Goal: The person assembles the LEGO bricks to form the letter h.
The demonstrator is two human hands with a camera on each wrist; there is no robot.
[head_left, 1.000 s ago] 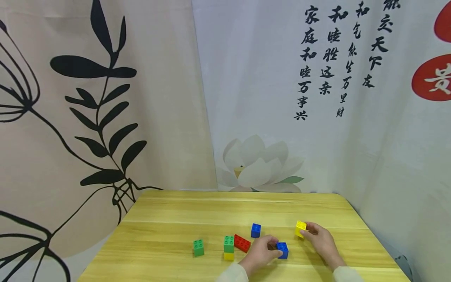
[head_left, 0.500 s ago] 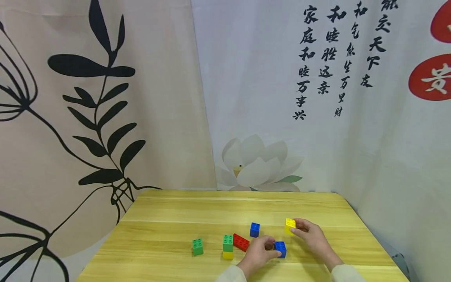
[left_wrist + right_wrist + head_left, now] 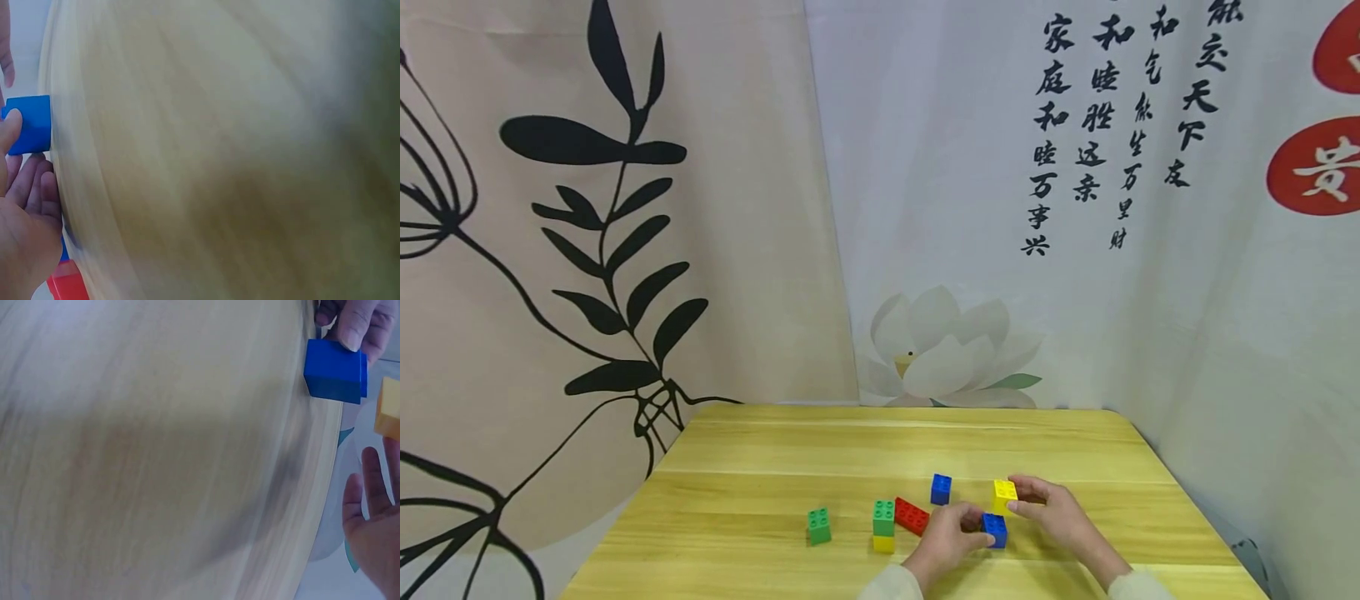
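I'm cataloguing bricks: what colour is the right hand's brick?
Yellow brick, clearest in the head view.

Two blue bricks (image 3: 996,531), two yellow (image 3: 1003,495), two green (image 3: 819,527), one red (image 3: 912,517)

Toy building bricks (image 3: 997,532) are coloured blue, yellow, green and red; the surface (image 3: 760,450) is streaked with yellow grain; beige cloth (image 3: 767,208) is patterned with black leaves (image 3: 561,139).

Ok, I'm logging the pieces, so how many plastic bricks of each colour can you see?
Blue box-shaped plastic bricks: 2
Yellow box-shaped plastic bricks: 2
Green box-shaped plastic bricks: 2
Red oblong plastic brick: 1
Total: 7
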